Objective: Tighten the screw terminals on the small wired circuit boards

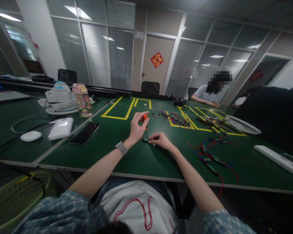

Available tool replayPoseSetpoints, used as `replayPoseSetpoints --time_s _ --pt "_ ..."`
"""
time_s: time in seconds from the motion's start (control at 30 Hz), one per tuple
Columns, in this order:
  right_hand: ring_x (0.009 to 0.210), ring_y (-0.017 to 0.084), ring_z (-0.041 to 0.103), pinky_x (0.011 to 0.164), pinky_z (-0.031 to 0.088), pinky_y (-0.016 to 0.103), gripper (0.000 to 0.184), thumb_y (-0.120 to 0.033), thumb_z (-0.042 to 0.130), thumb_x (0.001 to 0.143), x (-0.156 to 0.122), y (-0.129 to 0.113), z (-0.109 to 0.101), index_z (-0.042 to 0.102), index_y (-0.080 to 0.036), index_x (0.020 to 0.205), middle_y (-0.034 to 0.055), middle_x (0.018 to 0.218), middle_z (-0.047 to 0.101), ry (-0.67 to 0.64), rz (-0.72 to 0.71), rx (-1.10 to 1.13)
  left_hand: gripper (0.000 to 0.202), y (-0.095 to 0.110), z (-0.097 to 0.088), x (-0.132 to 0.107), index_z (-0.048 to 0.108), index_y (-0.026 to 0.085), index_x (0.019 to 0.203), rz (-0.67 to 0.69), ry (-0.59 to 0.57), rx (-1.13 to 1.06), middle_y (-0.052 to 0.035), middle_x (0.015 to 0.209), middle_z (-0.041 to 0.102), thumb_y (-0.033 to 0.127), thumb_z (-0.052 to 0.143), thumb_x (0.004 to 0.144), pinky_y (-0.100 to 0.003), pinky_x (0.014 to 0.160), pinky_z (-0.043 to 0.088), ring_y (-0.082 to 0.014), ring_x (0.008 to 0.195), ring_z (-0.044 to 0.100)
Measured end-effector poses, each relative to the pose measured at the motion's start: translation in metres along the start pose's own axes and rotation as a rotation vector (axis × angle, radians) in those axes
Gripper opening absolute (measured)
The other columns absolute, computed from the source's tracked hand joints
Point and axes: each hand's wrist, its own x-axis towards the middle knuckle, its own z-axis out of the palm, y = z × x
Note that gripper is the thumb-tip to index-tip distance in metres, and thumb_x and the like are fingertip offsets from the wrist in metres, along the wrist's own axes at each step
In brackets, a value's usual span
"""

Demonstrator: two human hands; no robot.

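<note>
My left hand (137, 127) is closed round the orange handle of a screwdriver (145, 117), held upright. Its thin shaft points down at a small green circuit board (145, 140) on the table; whether the tip touches it I cannot tell. With its fingers pinched at the board's right end, my right hand (161, 140) holds the board against the tabletop. A heap of small boards with red and blue wires (177, 119) lies beyond my hands. More wired boards (208, 157) are spread to the right of my right forearm.
On the left are a black phone (85, 133), a white power bank (61, 128), a white mouse (31, 136), a bottle (82, 102) and a white fan (61, 99). A white bar-shaped object (278, 158) lies at right. Across the table sits another person (207, 92).
</note>
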Motion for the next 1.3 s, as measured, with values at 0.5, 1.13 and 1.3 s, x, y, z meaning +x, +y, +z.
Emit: replayPoseSetpoints --time_s 0.5,1.13,1.3 --pt "0.056 0.012 0.054 0.056 0.04 0.023 0.024 -0.026 0.075 0.066 0.0003 0.0002 0.0008 0.077 -0.013 0.086 0.0028 0.066 0.068 0.003 0.004 0.015 0.025 -0.0022 -0.0003 0.0008 0.061 0.023 0.113 -0.017 -0.003 -0.027 -0.0036 0.097 0.058 0.023 0.047 0.093 -0.026 0.075 0.047 -0.0138 0.084 0.056" --pt "0.056 0.012 0.053 0.057 0.04 0.024 0.024 -0.028 0.075 0.067 0.0002 0.0005 0.0002 0.077 -0.014 0.087 0.0026 0.065 0.067 0.002 -0.005 -0.005 0.018 -0.0012 0.0006 0.0009 0.064 0.024 0.102 0.022 0.053 0.059 -0.0003 0.087 0.055 0.024 0.065 0.084 -0.026 0.071 0.045 -0.0121 0.074 0.052" --pt "0.055 0.012 0.053 0.057 0.04 0.024 0.025 -0.028 0.074 0.067 0.0004 0.0008 0.0004 0.077 -0.013 0.087 0.0028 0.065 0.068 0.0 0.003 -0.008 0.018 -0.0012 0.0006 0.0007 0.064 0.024 0.102 0.029 0.057 0.048 0.0 0.085 0.054 0.024 0.065 0.084 -0.025 0.071 0.045 -0.0121 0.074 0.051"
